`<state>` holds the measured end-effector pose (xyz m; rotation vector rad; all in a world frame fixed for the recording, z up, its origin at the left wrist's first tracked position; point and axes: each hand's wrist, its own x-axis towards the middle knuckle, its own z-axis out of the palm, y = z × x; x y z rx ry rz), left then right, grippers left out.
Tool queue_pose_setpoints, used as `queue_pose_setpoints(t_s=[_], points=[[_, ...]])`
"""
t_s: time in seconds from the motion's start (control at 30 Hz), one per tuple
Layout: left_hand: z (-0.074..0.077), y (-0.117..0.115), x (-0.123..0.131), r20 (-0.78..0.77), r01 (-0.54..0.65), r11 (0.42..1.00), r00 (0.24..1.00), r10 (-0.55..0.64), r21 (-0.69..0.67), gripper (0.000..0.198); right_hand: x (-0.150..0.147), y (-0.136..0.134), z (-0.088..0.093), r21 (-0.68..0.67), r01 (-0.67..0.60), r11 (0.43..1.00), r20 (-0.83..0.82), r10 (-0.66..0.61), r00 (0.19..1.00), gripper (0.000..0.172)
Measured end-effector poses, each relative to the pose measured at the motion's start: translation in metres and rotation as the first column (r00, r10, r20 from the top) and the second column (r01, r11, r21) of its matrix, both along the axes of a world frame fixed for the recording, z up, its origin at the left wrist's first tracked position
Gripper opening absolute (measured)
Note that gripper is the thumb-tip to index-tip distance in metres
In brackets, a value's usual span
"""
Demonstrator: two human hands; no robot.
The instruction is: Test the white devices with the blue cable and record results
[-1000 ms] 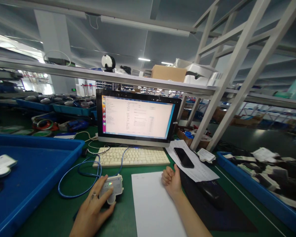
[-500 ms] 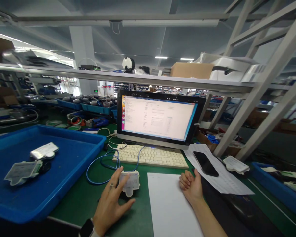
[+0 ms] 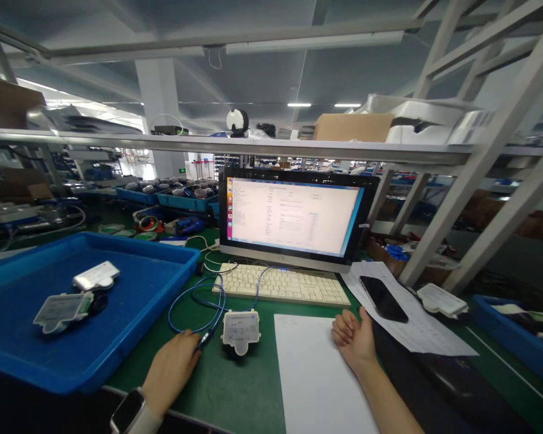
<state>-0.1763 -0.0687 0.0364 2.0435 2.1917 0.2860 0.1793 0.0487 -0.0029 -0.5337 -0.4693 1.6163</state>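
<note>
The blue tray at left holds two white units. The left hand meets the blue cable beside the white box on the near desk. Its fingers are hidden, so I cannot tell its grip. The right hand rests loosely curled and empty. The right tray is cut off.

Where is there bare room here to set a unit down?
Green mat between the left hand, white device and white sheet; right half of the blue tray. Crowded: blue cable loops before the keyboard; phone and papers by the right hand.
</note>
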Motion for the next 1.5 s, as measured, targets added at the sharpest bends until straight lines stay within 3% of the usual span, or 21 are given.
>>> queue_pose_setpoints(t_s=[0.13,0.23,0.3,0.37,0.47,0.57,0.7,0.8,0.87,0.9,0.97,1.03,1.07,1.13,1.27,1.4,1.5], points=[[0.014,0.009,-0.003,0.319,-0.069,0.993,0.947,0.035,0.096,0.027,0.000,0.000,-0.001,0.013,0.001,1.000,0.010,-0.001,1.000,0.050],[0.018,0.014,0.008,0.621,-0.120,0.965,0.782,-0.054,0.234,0.035,0.000,0.000,-0.002,0.027,-0.008,1.000,0.027,0.008,1.000,0.050],[0.015,0.017,0.019,0.717,-0.095,0.946,0.677,-0.166,0.309,0.034,0.000,0.001,-0.002,0.036,-0.012,0.999,0.032,0.011,0.999,0.049],[0.010,0.021,0.029,0.716,-0.096,0.922,0.662,-0.222,0.375,0.033,0.000,0.001,-0.003,0.043,-0.012,0.999,0.034,0.011,0.999,0.049],[0.003,0.026,0.039,0.643,-0.107,0.884,0.726,-0.243,0.455,0.033,0.000,0.000,-0.003,0.050,-0.009,0.999,0.042,0.007,0.999,0.048],[-0.001,0.030,0.041,0.616,-0.074,0.881,0.742,-0.265,0.468,0.033,0.000,-0.004,0.002,0.073,0.012,0.997,0.052,-0.016,0.999,0.048],[-0.004,0.033,0.040,0.625,-0.084,0.880,0.736,-0.261,0.467,0.036,0.011,-0.019,0.021,0.165,0.029,0.986,0.110,-0.048,0.993,0.045],[-0.008,0.035,0.039,0.621,-0.100,0.867,0.738,-0.264,0.487,0.040,0.035,-0.033,0.040,0.233,0.097,0.968,0.225,-0.151,0.963,0.044],[-0.013,0.037,0.038,0.604,-0.101,0.854,0.749,-0.272,0.510,0.042,0.058,-0.040,0.048,0.300,0.220,0.928,0.393,-0.331,0.858,0.043],[-0.016,0.038,0.037,0.591,-0.099,0.845,0.757,-0.278,0.525,0.042,0.071,-0.042,0.050,0.357,0.294,0.887,0.502,-0.448,0.740,0.043],[-0.023,0.040,0.036,0.565,-0.092,0.825,0.770,-0.296,0.558,0.044,0.098,-0.048,0.047,0.519,0.369,0.771,0.688,-0.633,0.356,0.038],[-0.029,0.041,0.034,0.538,-0.086,0.797,0.780,-0.319,0.598,0.044,0.123,-0.054,0.038,0.666,0.284,0.690,0.729,-0.683,-0.050,0.032],[-0.031,0.042,0.033,0.525,-0.081,0.783,0.784,-0.332,0.616,0.043,0.133,-0.057,0.031,0.705,0.206,0.678,0.709,-0.678,-0.196,0.030],[-0.035,0.043,0.033,0.497,-0.067,0.758,0.792,-0.355,0.648,0.041,0.150,-0.062,0.016,0.733,0.073,0.677,0.648,-0.662,-0.377,0.031],[-0.041,0.043,0.036,0.462,-0.058,0.710,0.796,-0.392,0.702,0.036,0.170,-0.066,-0.012,0.736,-0.014,0.676,0.568,-0.630,-0.529,0.035],[-0.051,0.045,0.037,0.433,-0.048,0.677,0.801,-0.413,0.734,0.030,0.182,-0.058,-0.031,0.736,-0.026,0.677,0.547,-0.616,-0.567,0.040],[-0.058,0.046,0.035,0.409,-0.032,0.672,0.815,-0.412,0.740,0.029,0.189,-0.051,-0.041,0.696,-0.025,0.717,0.570,-0.574,-0.587,0.044]])
